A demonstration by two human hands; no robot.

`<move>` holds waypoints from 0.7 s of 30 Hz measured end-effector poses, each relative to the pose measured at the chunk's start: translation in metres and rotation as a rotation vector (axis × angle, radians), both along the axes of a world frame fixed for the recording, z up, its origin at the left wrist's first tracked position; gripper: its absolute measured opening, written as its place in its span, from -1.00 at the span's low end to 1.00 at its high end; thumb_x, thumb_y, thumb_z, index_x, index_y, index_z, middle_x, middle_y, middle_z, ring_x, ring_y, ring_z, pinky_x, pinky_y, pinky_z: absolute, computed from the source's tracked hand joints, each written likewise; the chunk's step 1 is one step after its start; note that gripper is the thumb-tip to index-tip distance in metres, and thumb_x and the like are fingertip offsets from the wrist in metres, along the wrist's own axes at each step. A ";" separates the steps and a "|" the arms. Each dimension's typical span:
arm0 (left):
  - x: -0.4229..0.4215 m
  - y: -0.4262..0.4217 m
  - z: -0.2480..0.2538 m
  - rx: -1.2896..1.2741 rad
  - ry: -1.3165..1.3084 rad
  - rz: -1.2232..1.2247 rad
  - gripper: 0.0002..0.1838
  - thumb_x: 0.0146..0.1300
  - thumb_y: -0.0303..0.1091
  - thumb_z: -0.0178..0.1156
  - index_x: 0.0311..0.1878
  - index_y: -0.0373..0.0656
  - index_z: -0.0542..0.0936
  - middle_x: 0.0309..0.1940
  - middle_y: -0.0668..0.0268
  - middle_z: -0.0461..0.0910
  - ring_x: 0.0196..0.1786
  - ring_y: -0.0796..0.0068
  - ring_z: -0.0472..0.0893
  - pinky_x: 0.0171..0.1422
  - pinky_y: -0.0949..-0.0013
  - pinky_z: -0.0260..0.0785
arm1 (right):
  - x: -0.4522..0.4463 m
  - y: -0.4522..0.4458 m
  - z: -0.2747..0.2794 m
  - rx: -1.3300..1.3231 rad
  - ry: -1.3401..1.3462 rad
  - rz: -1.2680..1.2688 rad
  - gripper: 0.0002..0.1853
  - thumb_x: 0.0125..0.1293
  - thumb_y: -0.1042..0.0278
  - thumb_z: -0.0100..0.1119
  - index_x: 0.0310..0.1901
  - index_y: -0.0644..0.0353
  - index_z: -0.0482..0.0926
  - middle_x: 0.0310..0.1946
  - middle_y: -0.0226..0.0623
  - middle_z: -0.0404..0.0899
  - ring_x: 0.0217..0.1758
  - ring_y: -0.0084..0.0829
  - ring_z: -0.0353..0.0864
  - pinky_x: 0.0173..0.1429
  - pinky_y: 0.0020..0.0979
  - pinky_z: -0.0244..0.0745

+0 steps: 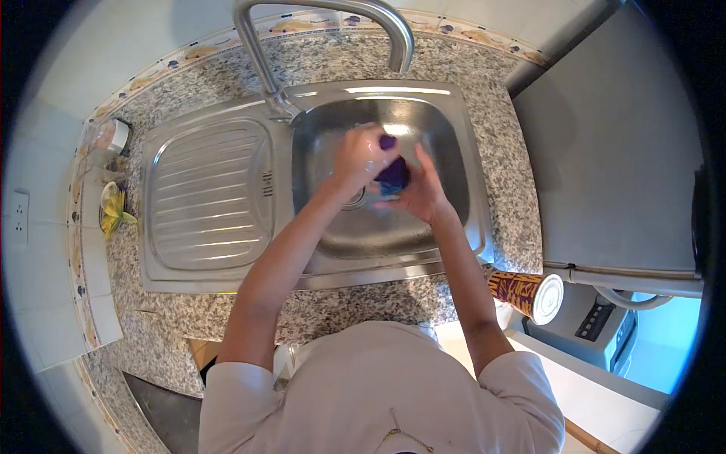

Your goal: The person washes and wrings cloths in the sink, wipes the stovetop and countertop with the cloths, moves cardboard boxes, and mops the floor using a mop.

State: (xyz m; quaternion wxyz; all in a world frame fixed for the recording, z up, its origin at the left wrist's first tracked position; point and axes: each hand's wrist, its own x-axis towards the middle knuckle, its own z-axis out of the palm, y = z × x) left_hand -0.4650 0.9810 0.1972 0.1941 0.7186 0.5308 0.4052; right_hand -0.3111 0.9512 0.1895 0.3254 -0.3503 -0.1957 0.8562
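Observation:
Over the sink basin (446,219), my left hand (361,157) is closed around a dark purple thing (392,173), soft-looking like a cloth or sponge. Part of it sticks out above my fingers and part hangs below, with a bluish patch at its lower end. Whitish wet suds show on my left hand. To the right, my right hand (423,191) has its thumb raised and its fingers spread apart, close beside the purple thing. Whether it touches is blurred. Behind both hands, the metal faucet (333,6) arches with its spout over the basin.
A ribbed drainboard (212,198) lies left of the basin. On the speckled counter (363,309), a printed can (522,293) stands at the front right. A jar (115,136) and a yellow flower-like thing (113,212) line the left wall. A grey appliance (612,166) rises at right.

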 end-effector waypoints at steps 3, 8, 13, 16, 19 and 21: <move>0.015 -0.018 0.006 0.530 0.322 -0.306 -0.81 -0.05 -0.23 0.30 -0.52 -0.13 0.55 -0.47 0.31 0.52 -0.32 0.25 0.52 -0.33 0.26 0.43 | -0.012 -0.005 0.000 -0.036 0.198 -0.054 -0.21 0.14 -0.48 -0.24 0.16 0.05 0.32 0.00 -0.24 0.47 0.02 -0.29 0.51 0.06 -0.24 0.49; 0.020 -0.023 0.031 0.504 0.215 -0.351 -0.83 -0.07 -0.27 0.31 -0.54 -0.13 0.56 -0.40 0.27 0.54 -0.24 0.30 0.51 -0.29 0.28 0.41 | -0.039 0.017 -0.035 0.052 0.516 -0.317 -0.39 0.21 -0.32 -0.18 0.05 0.01 0.43 -0.05 -0.30 0.50 -0.05 -0.33 0.51 -0.06 -0.22 0.46; 0.019 -0.015 0.041 -0.192 -1.329 0.347 -0.68 0.18 -0.28 0.12 -0.66 -0.18 0.42 -0.65 0.30 0.46 -0.57 0.48 0.43 -0.38 0.36 0.32 | -0.075 0.016 0.048 0.688 -0.469 -0.832 -0.81 -0.01 0.49 0.23 -0.58 0.27 0.39 -0.69 -0.35 0.35 -0.58 -0.62 0.33 -0.47 -0.47 0.30; -0.006 0.014 -0.028 -0.628 -1.673 0.181 -0.72 0.18 -0.15 0.09 -0.53 -0.14 0.46 -0.51 0.27 0.53 -0.49 0.46 0.51 -0.40 0.35 0.39 | -0.076 0.015 0.036 1.370 -1.212 -0.675 -0.84 -0.12 0.30 0.29 -0.53 0.09 0.48 -0.53 -0.29 0.52 -0.57 -0.25 0.54 -0.47 -0.33 0.43; -0.016 0.013 -0.051 -0.947 -1.667 -0.074 -0.71 0.19 -0.10 0.07 -0.43 -0.14 0.50 -0.44 0.28 0.55 -0.42 0.45 0.55 -0.36 0.32 0.45 | -0.073 0.017 0.024 1.717 -1.229 -0.368 -0.84 -0.15 0.23 0.27 -0.54 0.03 0.50 -0.50 -0.33 0.53 -0.53 -0.21 0.56 -0.50 -0.26 0.45; -0.016 0.010 -0.052 -1.046 -1.618 -0.104 -0.71 0.20 -0.09 0.07 -0.41 -0.14 0.50 -0.43 0.28 0.55 -0.41 0.44 0.55 -0.35 0.32 0.46 | -0.068 0.019 0.020 1.785 -1.266 -0.187 -0.84 -0.14 0.18 0.26 -0.53 -0.03 0.51 -0.52 -0.35 0.53 -0.55 -0.27 0.56 -0.54 -0.24 0.44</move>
